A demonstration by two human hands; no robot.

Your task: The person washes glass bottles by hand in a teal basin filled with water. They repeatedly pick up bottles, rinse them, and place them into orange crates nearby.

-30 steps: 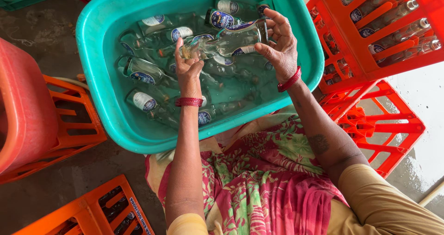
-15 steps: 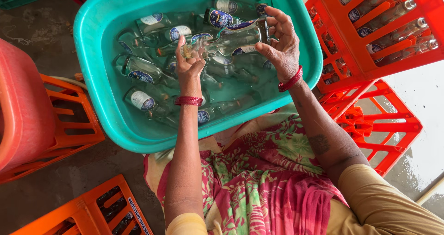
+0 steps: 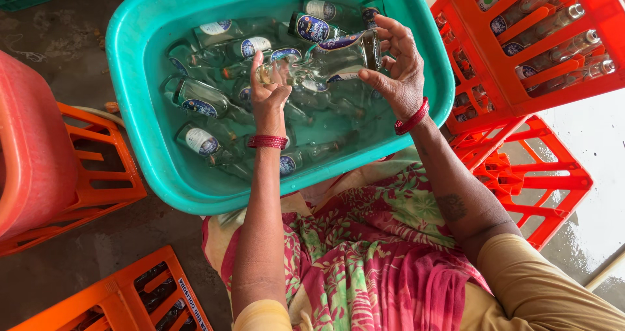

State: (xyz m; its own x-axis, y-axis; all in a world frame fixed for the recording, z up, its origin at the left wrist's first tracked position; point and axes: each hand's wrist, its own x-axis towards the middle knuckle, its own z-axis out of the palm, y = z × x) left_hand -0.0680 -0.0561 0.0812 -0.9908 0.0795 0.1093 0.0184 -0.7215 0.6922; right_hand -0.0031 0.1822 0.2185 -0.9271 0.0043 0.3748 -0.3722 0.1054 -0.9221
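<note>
Above the far right part of the teal tub [image 3: 140, 110], a clear glass bottle [image 3: 325, 61] lies nearly level between the two hands, its long axis running left to right: neck toward the left hand [image 3: 270, 96], base toward the right hand [image 3: 397, 67]. The left hand is closed narrowly about the neck and mouth; the right hand is spread wider, fingers curled round the base end and the blue label. Both hands are on the bottle, so neither is nearer. It is held just over the water, not lying in it. Below it, more labelled bottles [image 3: 202, 100] lie sunk in the tub, most toward its left side and far rim. Beyond the tub's right rim stands a red crate [image 3: 521, 93] holding bottles; orange crates [image 3: 97, 168] sit off its left side.
</note>
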